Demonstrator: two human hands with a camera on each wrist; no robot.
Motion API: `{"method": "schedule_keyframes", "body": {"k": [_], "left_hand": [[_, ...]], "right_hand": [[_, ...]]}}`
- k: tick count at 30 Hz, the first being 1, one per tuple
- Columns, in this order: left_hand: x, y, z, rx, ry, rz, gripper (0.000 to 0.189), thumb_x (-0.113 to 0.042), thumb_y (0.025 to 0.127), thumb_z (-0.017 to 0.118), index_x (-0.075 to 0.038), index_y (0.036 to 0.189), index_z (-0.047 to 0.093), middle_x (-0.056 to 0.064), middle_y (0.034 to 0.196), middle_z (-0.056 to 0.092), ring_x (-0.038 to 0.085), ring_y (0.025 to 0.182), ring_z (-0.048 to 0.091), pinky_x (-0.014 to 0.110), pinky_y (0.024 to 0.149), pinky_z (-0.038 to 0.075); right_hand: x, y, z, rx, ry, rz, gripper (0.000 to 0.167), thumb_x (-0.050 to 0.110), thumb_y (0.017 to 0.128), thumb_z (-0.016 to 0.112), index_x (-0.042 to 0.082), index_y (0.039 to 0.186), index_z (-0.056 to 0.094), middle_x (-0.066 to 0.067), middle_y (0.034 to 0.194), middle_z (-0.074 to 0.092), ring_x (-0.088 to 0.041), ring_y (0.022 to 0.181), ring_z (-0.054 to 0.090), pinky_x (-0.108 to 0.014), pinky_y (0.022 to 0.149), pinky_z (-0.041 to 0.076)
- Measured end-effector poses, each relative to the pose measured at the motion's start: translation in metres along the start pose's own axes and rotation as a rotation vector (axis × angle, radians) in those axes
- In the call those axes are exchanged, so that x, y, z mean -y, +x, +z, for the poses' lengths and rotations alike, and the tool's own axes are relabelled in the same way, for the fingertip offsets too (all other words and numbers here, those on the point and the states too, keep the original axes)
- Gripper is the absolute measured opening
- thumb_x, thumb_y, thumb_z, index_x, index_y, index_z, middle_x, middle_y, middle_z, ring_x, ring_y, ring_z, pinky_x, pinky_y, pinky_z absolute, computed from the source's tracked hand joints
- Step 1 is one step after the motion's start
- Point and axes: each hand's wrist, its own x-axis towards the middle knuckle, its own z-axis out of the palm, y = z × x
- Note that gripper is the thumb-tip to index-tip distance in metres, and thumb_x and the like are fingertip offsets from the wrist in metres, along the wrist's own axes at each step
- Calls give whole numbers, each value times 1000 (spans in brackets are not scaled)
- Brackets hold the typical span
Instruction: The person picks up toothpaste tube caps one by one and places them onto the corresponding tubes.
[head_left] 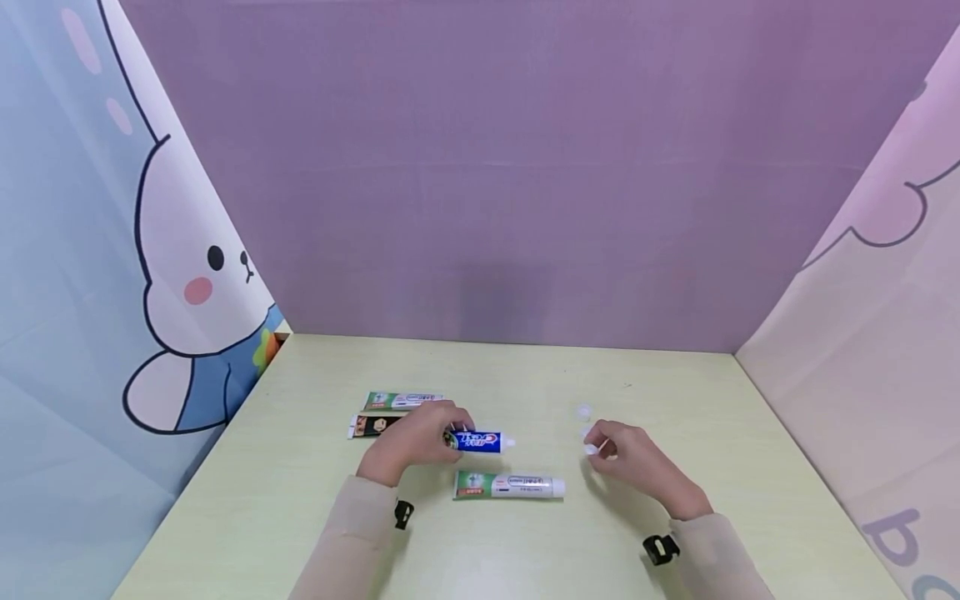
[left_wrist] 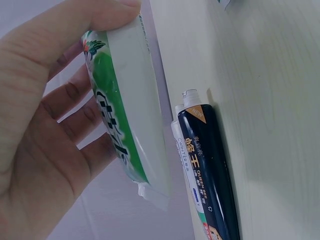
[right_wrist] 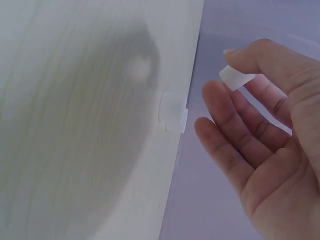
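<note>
My left hand (head_left: pixel 416 435) grips a blue toothpaste tube (head_left: pixel 480 442) by its left part, above the table, with its bare nozzle pointing right. From the left wrist, the side of this tube that shows is white and green. Between thumb and forefinger, my right hand (head_left: pixel 637 460) pinches a small white cap (right_wrist: pixel 236 78). Two more white caps (right_wrist: pixel 172 112) sit on the table just beyond that hand. Partly behind my left hand lies a black toothpaste tube (left_wrist: pixel 207 165), its nozzle uncapped, beside a green and white tube (head_left: pixel 397 401).
A second green and white toothpaste tube (head_left: pixel 513 486), with a white cap on its end, lies between the hands nearer the front. The pale wooden table (head_left: pixel 480 558) meets a purple backdrop (head_left: pixel 510 208) at the back, with printed cloth on both sides.
</note>
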Motion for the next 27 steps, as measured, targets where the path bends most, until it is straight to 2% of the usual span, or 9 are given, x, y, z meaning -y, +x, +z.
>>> {"method": "schedule_keyframes", "body": {"k": [12, 18, 27], "left_hand": [[-2, 2, 4, 4, -7, 7, 37, -13, 78, 83, -17, 113, 74, -11, 103, 66, 6, 92, 57, 30, 87, 52], [-4, 6, 6, 28, -13, 2, 39, -14, 79, 83, -19, 116, 73, -12, 105, 65, 5, 93, 57, 28, 87, 51], [-7, 14, 11, 39, -32, 31, 38, -13, 79, 83, -19, 115, 74, -13, 104, 65, 4, 91, 57, 27, 86, 51]], "right_hand": [[6, 2, 5, -25, 5, -88, 19, 7, 87, 77, 4, 104, 69, 4, 92, 66, -8, 79, 61, -32, 73, 56], [12, 7, 6, -5, 3, -53, 20, 7, 86, 78, 11, 95, 61, 9, 86, 61, -9, 80, 62, -36, 72, 56], [19, 15, 13, -7, 25, -128, 22, -1, 84, 75, 13, 94, 61, 6, 89, 61, -11, 82, 63, -33, 73, 56]]}}
